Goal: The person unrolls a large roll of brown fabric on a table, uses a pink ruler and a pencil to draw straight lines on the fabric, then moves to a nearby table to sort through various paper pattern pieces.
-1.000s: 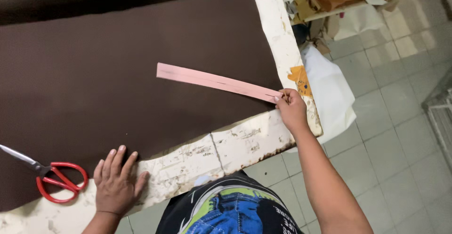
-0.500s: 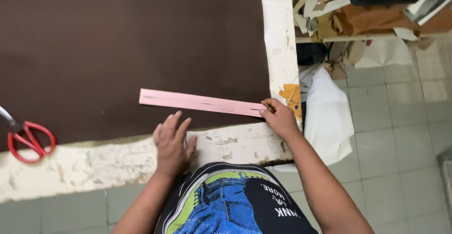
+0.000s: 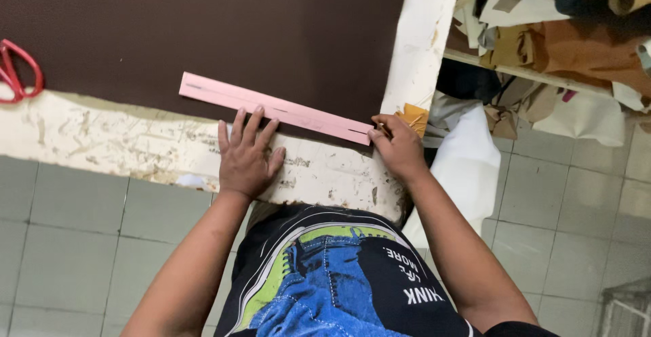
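Left hand (image 3: 245,155) is lying flat, palm down, fingers spread, on the worn white near edge of the bench (image 3: 102,140). Its fingertips are pressing on the lower long edge of the pink strip (image 3: 274,108), about mid-length. Not gripping anything, just pinning it.

Right hand (image 3: 399,148) is sitting at the strip's right end, near the bench's near right corner. Fingers are curled and pinched together on something thin at the strip's tip, too small to tell what. Thumb and forefinger are touching the strip end.

The pink strip is lying flat on the dark brown sheet (image 3: 203,32) that is covering most of the bench top. It is running slightly tilted: left end further from the near edge, right end closer to it. The strip's lower edge is sitting just beside the boundary between brown sheet and white bench border.

Red-handled scissors (image 3: 17,72) are lying at the left edge of view on the brown sheet, well apart from both hands, only partly visible.

An orange scrap (image 3: 413,116) is sitting on the white right border of the bench, just beside the right hand.

Beyond the right edge, piled brown and tan material (image 3: 563,38) is sitting on a shelf. Grey tiled floor (image 3: 68,255) is showing below.
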